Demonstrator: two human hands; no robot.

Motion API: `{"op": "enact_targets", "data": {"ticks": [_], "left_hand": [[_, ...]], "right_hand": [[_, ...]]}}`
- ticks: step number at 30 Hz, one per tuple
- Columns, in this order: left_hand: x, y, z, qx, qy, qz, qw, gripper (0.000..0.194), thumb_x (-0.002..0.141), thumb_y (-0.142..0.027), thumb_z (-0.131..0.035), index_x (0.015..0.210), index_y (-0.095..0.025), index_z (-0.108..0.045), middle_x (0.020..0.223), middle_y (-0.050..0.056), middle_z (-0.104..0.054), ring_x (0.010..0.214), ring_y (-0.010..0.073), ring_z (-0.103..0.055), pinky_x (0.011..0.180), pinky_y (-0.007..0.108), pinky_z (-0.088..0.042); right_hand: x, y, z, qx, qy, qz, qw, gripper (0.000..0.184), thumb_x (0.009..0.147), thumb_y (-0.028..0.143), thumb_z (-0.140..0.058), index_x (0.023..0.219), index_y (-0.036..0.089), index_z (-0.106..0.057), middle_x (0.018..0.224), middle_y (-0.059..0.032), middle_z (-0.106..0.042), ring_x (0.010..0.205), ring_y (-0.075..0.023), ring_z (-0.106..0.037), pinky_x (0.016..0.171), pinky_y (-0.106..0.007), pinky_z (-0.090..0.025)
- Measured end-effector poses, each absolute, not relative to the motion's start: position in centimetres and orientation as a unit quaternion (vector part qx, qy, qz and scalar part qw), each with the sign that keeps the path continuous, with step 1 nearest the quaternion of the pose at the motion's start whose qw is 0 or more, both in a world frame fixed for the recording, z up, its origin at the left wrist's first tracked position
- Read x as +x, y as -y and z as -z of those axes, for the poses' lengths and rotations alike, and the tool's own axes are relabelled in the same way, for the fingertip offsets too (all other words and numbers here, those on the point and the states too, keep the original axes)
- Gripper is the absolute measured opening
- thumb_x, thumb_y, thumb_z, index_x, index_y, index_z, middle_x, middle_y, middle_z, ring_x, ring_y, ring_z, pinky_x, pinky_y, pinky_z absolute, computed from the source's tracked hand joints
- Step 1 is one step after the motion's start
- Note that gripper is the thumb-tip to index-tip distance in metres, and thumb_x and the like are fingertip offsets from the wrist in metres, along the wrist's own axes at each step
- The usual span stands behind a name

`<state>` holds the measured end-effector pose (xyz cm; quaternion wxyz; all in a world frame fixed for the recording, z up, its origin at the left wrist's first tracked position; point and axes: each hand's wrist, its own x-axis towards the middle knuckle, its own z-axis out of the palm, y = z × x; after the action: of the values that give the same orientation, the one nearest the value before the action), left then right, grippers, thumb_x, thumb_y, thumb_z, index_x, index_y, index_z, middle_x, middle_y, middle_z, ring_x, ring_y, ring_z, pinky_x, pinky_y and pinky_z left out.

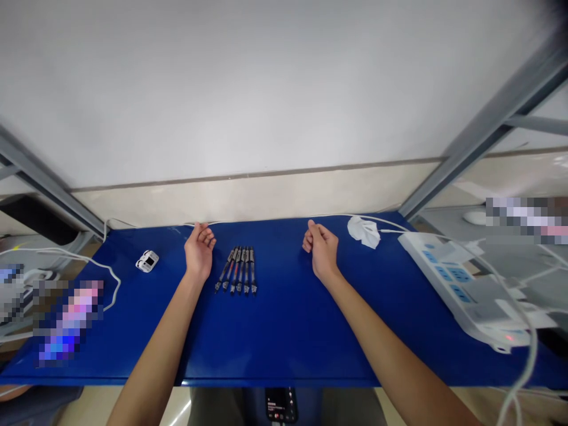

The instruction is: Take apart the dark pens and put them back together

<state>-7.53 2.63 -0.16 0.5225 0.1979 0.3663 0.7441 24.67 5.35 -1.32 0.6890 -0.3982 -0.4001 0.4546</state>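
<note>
Head view: six black-and-grey pens [239, 271] lie side by side in one row on the blue tabletop [284, 337], their far ends close together and their near ends fanned slightly apart. Two bare hands flank them. The left hand [199, 251] is just beside the row, palm partly up, fingers loosely half curled. The right hand [323, 251] is farther from it, fingers folded in toward the palm and thumb along the top; I cannot tell whether its fingertips pinch anything.

Counting the rest: one small white device [147, 261] with a dark square, left of the left hand; one crumpled white tissue [364, 231], near the right hand by the back edge; one white power strip [461, 290] with blue socket faces and one red light, along the right side; one phone [281, 404] below the front edge, between the person's legs.

As for room, a broad stretch of blue separates the pens from the right hand, and another runs from their near ends to the front edge. At the back, the tabletop meets the pale wall [266, 198], with two grey metal posts bounding the sides
</note>
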Motion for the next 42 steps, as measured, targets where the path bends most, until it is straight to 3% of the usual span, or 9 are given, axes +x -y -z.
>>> {"op": "enact_targets", "data": {"ticks": [13, 42], "left_hand": [[-7.71, -2.78, 0.32, 0.213, -0.361, -0.734, 0.534, 0.023, 0.091, -0.043, -0.075, 0.093, -0.020, -0.073, 0.080, 0.001, -0.070, 0.073, 0.0126, -0.065, 0.074, 0.028, -0.049], [-7.14, -2.77, 0.37, 0.223, -0.364, -0.723, 0.544, 0.019, 0.092, -0.039, -0.075, 0.092, -0.020, -0.073, 0.081, 0.001, -0.067, 0.071, 0.0117, -0.061, 0.073, 0.028, -0.048]], "right_hand": [[24.49, -5.17, 1.36, -0.415, 0.428, -0.445, 0.668, 0.054, 0.089, 0.063, -0.076, 0.068, 0.023, -0.047, 0.061, 0.0058, -0.042, 0.045, -0.0081, -0.037, 0.040, -0.026, -0.029], [24.16, -4.77, 1.05, -0.409, 0.442, -0.451, 0.659, 0.053, 0.090, 0.061, -0.077, 0.066, 0.023, -0.048, 0.061, 0.0050, -0.041, 0.046, -0.0088, -0.038, 0.041, -0.026, -0.028]]}}
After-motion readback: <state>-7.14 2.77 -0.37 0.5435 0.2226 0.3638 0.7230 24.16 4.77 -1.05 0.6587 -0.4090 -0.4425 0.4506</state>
